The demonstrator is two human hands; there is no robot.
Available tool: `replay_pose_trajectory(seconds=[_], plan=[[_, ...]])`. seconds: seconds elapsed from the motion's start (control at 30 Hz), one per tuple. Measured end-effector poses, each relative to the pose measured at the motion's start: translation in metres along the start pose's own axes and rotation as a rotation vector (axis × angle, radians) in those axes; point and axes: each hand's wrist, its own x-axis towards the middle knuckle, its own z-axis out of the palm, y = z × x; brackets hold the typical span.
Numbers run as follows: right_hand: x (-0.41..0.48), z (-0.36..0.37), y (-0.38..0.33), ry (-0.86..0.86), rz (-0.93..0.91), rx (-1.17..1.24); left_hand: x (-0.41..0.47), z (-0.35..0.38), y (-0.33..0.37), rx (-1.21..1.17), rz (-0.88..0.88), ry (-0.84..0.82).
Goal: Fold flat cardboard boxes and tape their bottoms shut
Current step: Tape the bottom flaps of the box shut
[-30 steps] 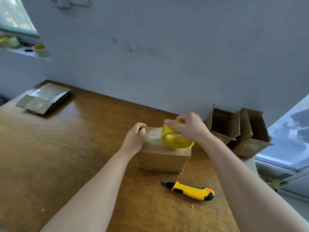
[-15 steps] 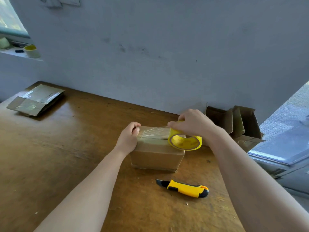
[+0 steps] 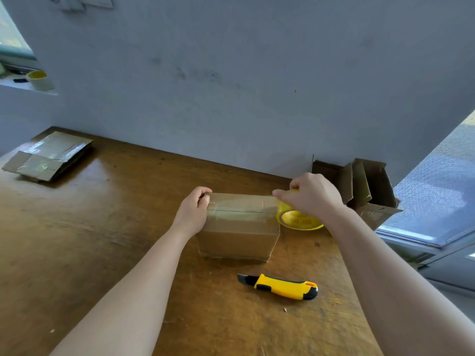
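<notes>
A small brown cardboard box [image 3: 239, 227] stands near the middle of the wooden table [image 3: 102, 240]. Its closed flaps face up, and the seam between them runs left to right. A glossy strip of clear tape [image 3: 239, 214] lies along that seam from one top edge to the other. The box is plain, rectangular board, slightly ragged along the bottom of its near face.

The left hand [image 3: 192, 213] grips the box's left top edge, with fingers curled over it and the thumb on the tape's end. The right hand [image 3: 313, 196] holds a tape roll [image 3: 299, 220] just past the box's right top corner, fingers curled round it. The roll's round core is yellow, and its print is too small to read.

One utility knife [image 3: 280, 286], yellow and black, lies on the table near the box's front, not touching it. One pile of flat boxes [image 3: 48, 155], with shiny tape on the top one, lies at the table's far left; their number cannot be told. At least two open boxes [image 3: 359, 183] lean against the grey wall [image 3: 231, 86] at the far right. One more roll [image 3: 38, 79] with a yellow core sits on a ledge [image 3: 25, 88] at the upper left.
</notes>
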Motion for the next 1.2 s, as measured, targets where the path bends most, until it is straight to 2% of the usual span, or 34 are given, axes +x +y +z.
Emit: replay_pose_trajectory(seconds=[0.23,0.53,0.77,1.0,1.1,1.2], plan=[[-0.003,0.011,0.013,-0.072,0.085,-0.097,0.002,0.001,-0.004,-0.009,-0.013,0.0],[-0.001,0.035,0.024,-0.126,0.142,-0.025,0.001,0.0,-0.004,-0.034,-0.031,0.0],[-0.004,0.049,0.03,-0.205,0.189,0.126,0.0,-0.001,-0.004,-0.069,-0.069,-0.043],[-0.01,0.05,0.03,-0.219,0.212,0.143,0.006,0.004,0.0,-0.091,-0.082,-0.016],[-0.015,0.049,0.026,-0.236,0.225,0.15,0.004,0.004,0.005,0.125,-0.036,-0.004],[-0.02,0.049,0.019,-0.263,0.25,0.167,-0.005,0.0,0.015,0.61,0.047,0.248]])
